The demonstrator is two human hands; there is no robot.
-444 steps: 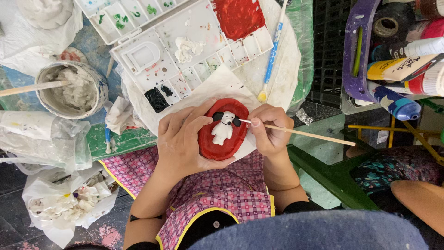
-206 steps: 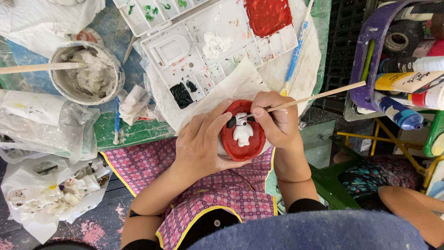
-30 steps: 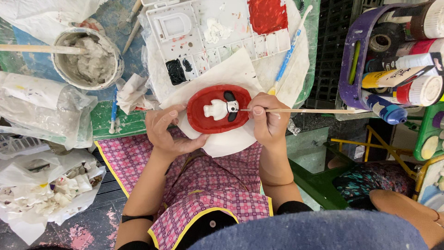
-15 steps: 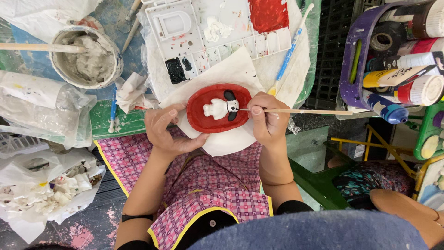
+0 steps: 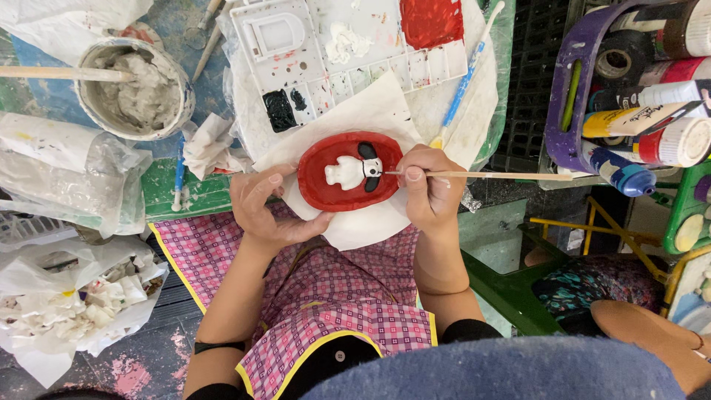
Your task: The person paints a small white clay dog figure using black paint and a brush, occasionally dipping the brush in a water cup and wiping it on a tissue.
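A red oval plaque [image 5: 318, 185] with a raised white dog figure [image 5: 346, 172] lies on white paper [image 5: 370, 118] at the table's edge. My left hand [image 5: 266, 211] cups the plaque's left and lower rim, fingers curled around it. My right hand [image 5: 428, 189] pinches a thin wooden paintbrush [image 5: 489, 175] that runs off to the right; its tip touches the black ear on the figure's head.
A white paint palette [image 5: 341, 44] with red and black paint sits above the plaque, a blue brush [image 5: 463, 81] beside it. A bucket of grey paste [image 5: 137, 92] stands at upper left. Paint tubes fill a purple basket [image 5: 578, 89] at right. Plastic bags lie at left.
Earlier my left hand pressed over the plaque; now it holds the left rim from the side. The brush has levelled out, and its tip stays at the figure's head.
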